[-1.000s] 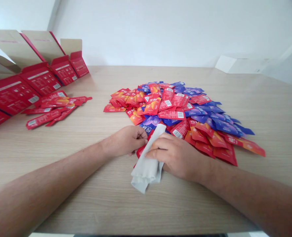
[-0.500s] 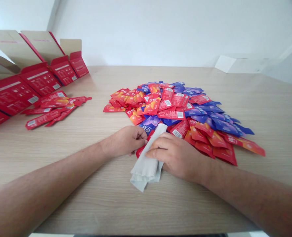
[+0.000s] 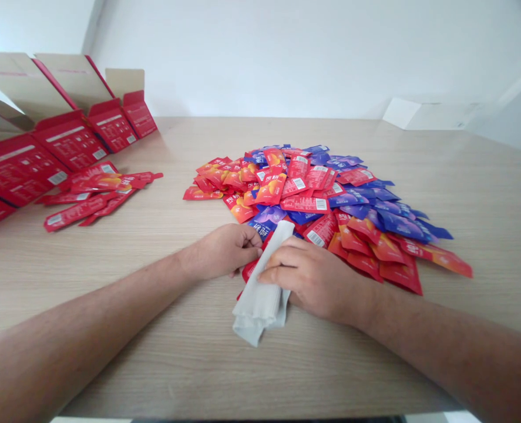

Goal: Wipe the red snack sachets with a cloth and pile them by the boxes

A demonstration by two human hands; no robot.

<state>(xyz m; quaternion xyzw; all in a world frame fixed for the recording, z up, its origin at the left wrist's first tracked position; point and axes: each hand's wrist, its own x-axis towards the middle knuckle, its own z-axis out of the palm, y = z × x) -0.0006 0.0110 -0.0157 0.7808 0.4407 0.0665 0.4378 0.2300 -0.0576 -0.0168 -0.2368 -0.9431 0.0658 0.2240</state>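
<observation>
Sheet's lower end shifts slightly since 1 s ago; hands nearly unmoved. Left hand (image 3: 222, 252) curled at edge of folded pale grey sheet (image 3: 260, 299), pinch unclear. Right hand (image 3: 315, 279) pressed flat on it, over red sachet (image 3: 250, 271) at sachet pile (image 3: 313, 197) edge. Even pressure keeps it flat.

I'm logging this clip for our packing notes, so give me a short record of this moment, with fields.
Left hand: curled, fingers at the edge of the pale folded sheet
Right hand: fingers lying across the sheet
Beside the sheet: a red packet, partly under the hands
Pile: red, orange and blue-purple packets, just beyond the hands
Surface: wooden table
Far left: open red boxes, with loose red packets in front
</observation>
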